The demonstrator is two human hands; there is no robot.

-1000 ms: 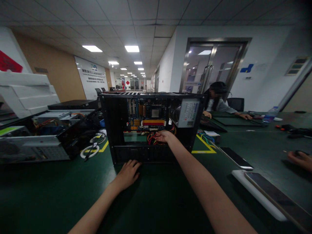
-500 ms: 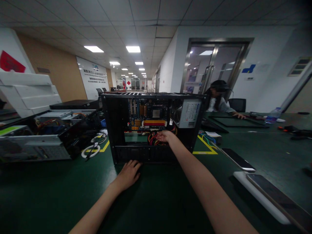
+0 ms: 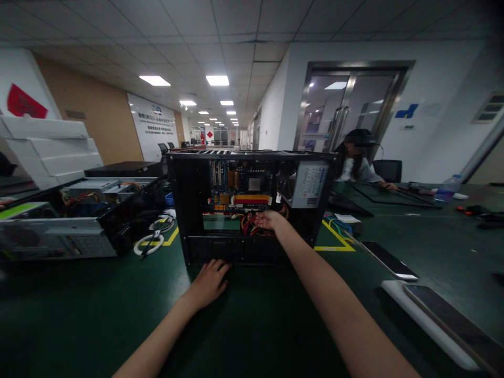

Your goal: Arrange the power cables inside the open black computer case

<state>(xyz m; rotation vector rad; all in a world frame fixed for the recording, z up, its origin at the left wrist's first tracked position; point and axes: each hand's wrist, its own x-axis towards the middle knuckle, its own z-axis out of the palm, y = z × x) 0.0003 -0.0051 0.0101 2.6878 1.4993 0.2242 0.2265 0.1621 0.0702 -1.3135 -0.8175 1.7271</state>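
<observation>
A black computer case stands open-sided on the green table in front of me. Inside are a motherboard with red and yellow memory slots and, at upper right, a power supply. My right hand reaches into the lower part of the case, fingers curled round a bundle of red, yellow and black power cables. Exactly which strands it grips is hidden. My left hand lies flat, fingers stretched out, its fingertips against the bottom front edge of the case.
Another opened computer case lies at left beside coiled cables. Phones and a white slab-shaped device are at right. Beyond them a person sits near a water bottle. Yellow tape marks the table.
The whole view has shifted slightly, so things appear a little further right. Both hands keep their places, the right at the cables and the left at the case's bottom edge.
</observation>
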